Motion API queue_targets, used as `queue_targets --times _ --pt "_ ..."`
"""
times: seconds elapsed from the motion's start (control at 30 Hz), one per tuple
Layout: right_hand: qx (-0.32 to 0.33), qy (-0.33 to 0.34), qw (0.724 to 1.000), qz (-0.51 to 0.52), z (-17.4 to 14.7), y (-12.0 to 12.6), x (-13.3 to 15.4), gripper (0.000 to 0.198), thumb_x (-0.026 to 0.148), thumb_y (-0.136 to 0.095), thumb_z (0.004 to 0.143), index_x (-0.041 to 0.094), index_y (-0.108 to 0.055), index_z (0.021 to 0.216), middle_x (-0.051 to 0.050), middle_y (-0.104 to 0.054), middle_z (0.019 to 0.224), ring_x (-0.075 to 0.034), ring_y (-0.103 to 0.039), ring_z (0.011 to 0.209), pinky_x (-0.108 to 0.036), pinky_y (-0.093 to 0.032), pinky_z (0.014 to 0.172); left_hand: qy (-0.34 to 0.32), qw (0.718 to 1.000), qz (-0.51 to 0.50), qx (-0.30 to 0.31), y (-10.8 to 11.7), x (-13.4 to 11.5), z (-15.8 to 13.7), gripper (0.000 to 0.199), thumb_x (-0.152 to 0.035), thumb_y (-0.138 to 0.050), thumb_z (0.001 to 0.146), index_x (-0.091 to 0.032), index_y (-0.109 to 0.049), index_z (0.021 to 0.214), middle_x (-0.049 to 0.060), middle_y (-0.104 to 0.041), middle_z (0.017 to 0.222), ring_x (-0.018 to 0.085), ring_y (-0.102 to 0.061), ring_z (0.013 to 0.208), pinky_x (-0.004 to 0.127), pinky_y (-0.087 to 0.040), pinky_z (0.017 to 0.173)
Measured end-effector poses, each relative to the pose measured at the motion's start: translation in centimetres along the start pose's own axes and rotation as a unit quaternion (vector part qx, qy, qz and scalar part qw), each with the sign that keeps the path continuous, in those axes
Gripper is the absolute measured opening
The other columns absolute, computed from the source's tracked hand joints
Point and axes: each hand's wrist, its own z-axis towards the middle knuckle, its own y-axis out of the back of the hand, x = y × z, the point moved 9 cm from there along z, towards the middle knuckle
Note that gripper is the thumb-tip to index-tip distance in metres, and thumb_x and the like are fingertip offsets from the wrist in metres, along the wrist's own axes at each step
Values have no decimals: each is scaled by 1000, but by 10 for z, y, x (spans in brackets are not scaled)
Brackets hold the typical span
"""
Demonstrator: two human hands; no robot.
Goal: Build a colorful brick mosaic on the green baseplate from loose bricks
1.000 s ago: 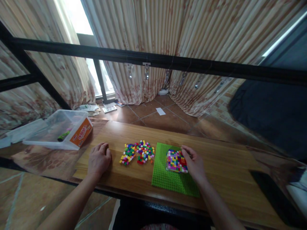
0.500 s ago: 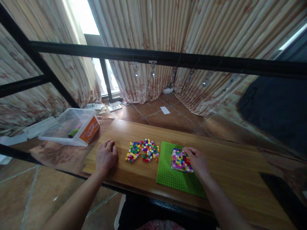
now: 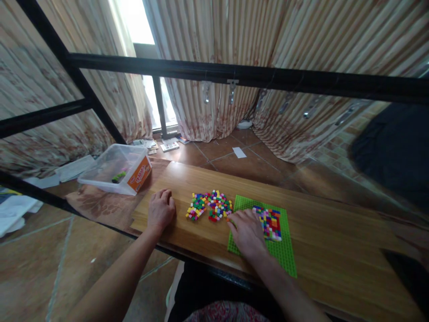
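Small multicoloured toy bricks (image 3: 219, 205) lie in a loose pile on the wooden tabletop. To their right is a green studded baseplate (image 3: 284, 255) with a dense mosaic of bricks (image 3: 272, 223) on it. My right hand (image 3: 247, 230) reaches left across the baseplate and hides part of the mosaic's left side. Its thumb and fingertips close around a small orange brick (image 3: 228, 219) at the pile's right edge. Left of the pile, my left hand (image 3: 161, 208) rests on the table, fingers curled together and holding nothing visible.
A clear plastic box (image 3: 110, 179) with an orange label stands beyond the table's left end, a green-and-black item inside. A black metal rail (image 3: 187, 69) crosses in front of the curtains (image 3: 217, 112). A dark flat object (image 3: 402, 268) lies at the right.
My right hand has left the mosaic and moved left to the edge of the brick pile. My left hand stays on the table. The whole view has shifted slightly.
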Motion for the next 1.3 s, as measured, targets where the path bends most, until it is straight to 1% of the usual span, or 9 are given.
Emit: queue_targets --times 0.3,0.47,0.57,0.67,0.77,0.87,1.0,1.13,1.3 --pt "41 -9 996 -76 9 -21 11 19 11 -51 88 22 -64 79 -5 -67 82 -23 -52 85 -36 -32 74 -1 1000 -9 -3 2 -1 0 35 -26 -41 86 -15 -63 111 12 -62 118 28 -51 113 41 -40 101" --pt "-3 -20 999 32 -1 -1 7 20 15 -49 91 23 -67 88 -5 -67 86 -22 -54 88 -34 -38 79 -10 1000 2 -4 3 -2 1 36 -29 -40 86 -16 -62 111 12 -61 119 28 -52 112 41 -40 101" --pt "-54 -65 982 168 -14 22 -17 24 24 -43 94 23 -67 96 -5 -67 93 -20 -58 91 -32 -43 81 -17 1000 15 -5 3 -2 1 37 -30 -38 87 -16 -62 111 12 -61 118 28 -52 111 40 -40 102" --pt "-100 -158 945 270 -30 38 -62 29 37 -41 94 23 -67 97 -6 -68 96 -20 -62 88 -32 -48 80 -22 1000 21 -5 2 -2 2 38 -30 -38 87 -14 -62 111 13 -62 116 28 -52 111 40 -40 101" --pt "-124 -253 906 315 -48 44 -107 36 49 -46 90 21 -68 96 -7 -71 89 -21 -65 78 -34 -51 72 -26 999 27 -10 3 -2 2 39 -30 -37 88 -14 -62 111 13 -62 116 29 -52 111 41 -41 101" --pt "-149 -294 891 313 -59 50 -133 41 54 -48 86 20 -68 96 -7 -71 78 -22 -65 69 -34 -53 66 -32 999 33 -16 3 -2 3 39 -31 -36 88 -14 -62 112 13 -62 117 28 -53 111 40 -40 101" --pt "-181 -272 908 263 -58 56 -141 38 53 -49 86 21 -69 91 -6 -70 80 -21 -65 73 -35 -51 71 -36 999 36 -12 1 -2 3 40 -32 -35 89 -13 -62 112 14 -62 117 29 -53 110 40 -40 101" --pt "-192 -215 933 215 -46 53 -137 36 51 -50 86 22 -71 82 -7 -66 94 -22 -61 90 -37 -49 80 -34 999 35 -11 0 -1 3 41 -32 -35 88 -13 -62 113 14 -62 118 29 -53 110 41 -40 101" --pt "-192 -183 952 152 -38 49 -135 34 48 -50 87 23 -73 80 -8 -59 108 -25 -54 104 -43 -42 94 -28 999 37 -11 0 0 3 41 -33 -35 89 -15 -62 113 13 -62 118 29 -53 111 40 -41 101"
